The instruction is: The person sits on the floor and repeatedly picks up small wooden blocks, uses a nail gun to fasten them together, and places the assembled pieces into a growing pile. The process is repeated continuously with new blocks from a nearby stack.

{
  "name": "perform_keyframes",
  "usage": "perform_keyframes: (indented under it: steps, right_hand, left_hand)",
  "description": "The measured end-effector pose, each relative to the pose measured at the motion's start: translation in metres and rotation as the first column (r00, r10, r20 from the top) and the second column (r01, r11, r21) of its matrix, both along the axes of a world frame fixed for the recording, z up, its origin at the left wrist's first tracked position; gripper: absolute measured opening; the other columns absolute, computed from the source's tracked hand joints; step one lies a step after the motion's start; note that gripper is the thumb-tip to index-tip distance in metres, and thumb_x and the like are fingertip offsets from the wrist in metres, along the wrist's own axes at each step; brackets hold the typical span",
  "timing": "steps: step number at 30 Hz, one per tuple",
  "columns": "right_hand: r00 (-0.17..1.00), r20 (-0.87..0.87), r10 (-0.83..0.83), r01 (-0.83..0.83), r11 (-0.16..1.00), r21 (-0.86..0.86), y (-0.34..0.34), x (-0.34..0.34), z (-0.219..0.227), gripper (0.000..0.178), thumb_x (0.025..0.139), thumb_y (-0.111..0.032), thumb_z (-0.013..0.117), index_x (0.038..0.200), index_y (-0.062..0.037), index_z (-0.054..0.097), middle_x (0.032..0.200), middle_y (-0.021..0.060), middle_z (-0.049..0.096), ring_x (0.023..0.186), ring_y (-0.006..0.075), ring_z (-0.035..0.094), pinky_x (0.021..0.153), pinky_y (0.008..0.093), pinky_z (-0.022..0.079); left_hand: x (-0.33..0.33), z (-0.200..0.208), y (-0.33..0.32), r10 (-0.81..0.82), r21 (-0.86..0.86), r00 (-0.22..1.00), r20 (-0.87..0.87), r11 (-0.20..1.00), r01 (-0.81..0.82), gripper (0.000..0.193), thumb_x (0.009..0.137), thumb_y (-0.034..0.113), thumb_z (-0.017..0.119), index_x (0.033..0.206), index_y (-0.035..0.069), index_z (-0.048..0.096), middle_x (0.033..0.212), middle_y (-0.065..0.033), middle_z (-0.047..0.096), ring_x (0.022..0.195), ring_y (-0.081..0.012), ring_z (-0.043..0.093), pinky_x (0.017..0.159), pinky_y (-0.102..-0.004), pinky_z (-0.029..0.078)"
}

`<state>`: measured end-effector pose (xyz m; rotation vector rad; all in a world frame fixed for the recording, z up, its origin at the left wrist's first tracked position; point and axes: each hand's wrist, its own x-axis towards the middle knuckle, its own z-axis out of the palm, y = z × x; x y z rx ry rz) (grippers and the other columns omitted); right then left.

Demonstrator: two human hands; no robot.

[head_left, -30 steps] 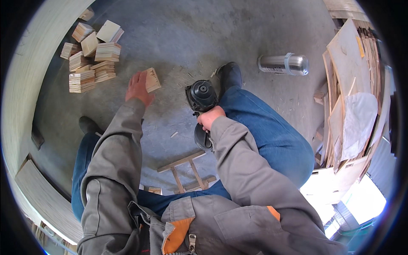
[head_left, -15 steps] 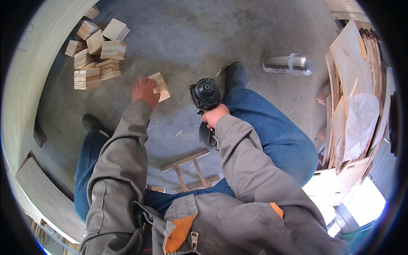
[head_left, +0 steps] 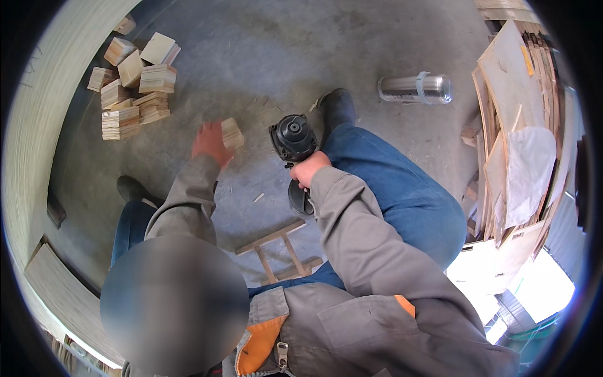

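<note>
My left hand point(head_left: 208, 143) grips a small stack of square plywood pieces point(head_left: 232, 132) just above the concrete floor, in front of my knees. My right hand point(head_left: 308, 169) is closed around the handle of a black nail gun point(head_left: 293, 139), whose round head points up toward the camera. The gun sits right beside the plywood pieces, a short gap between them. A light wooden frame of thin slats point(head_left: 276, 248) lies on the floor between my legs. Both grey sleeves reach forward from the lower edge.
Stacks of square plywood pieces point(head_left: 135, 88) stand at the far left. A metal cylinder point(head_left: 414, 88) lies on the floor at the upper right. Plywood sheets and scraps point(head_left: 515, 125) lean at the right. A pale curved board point(head_left: 38, 125) borders the left.
My left hand has carried the plywood pieces rightward and closer to the nail gun. The right hand and the gun have stayed almost still.
</note>
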<state>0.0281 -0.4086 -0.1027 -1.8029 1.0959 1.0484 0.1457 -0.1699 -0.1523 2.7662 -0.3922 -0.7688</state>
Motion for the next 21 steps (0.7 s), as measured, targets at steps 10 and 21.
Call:
perform_keyframes:
  steps: [10, 21]
  right_hand:
    - [0.995, 0.062, 0.081, -0.081, 0.997, -0.004, 0.003, 0.002, 0.001, 0.016, 0.070, -0.008, 0.073, 0.072, 0.0060, 0.066, 0.061, 0.0138, 0.065, 0.048, 0.0205, 0.062, 0.047, 0.0355, 0.049]
    - [0.996, 0.075, 0.037, -0.037, 0.999, 0.007, 0.002, -0.001, -0.008, 0.015, 0.071, -0.007, 0.073, 0.071, 0.0059, 0.066, 0.061, 0.0140, 0.065, 0.047, 0.0207, 0.062, 0.047, 0.0363, 0.049]
  left_hand:
    - [-0.039, -0.039, 0.018, -0.137, -0.134, 0.964, 0.229, 0.976, 0.171, 0.059, 0.075, 0.009, 0.068, 0.133, 0.012, 0.054, 0.137, -0.0067, 0.051, 0.124, -0.0314, 0.051, 0.102, -0.0440, 0.042]
    - [-0.048, -0.004, -0.001, 0.032, -0.134, 0.995, 0.091, 0.991, -0.019, 0.082, 0.073, 0.017, 0.078, 0.146, 0.012, 0.041, 0.148, -0.0102, 0.042, 0.136, -0.0322, 0.043, 0.111, -0.0458, 0.036]
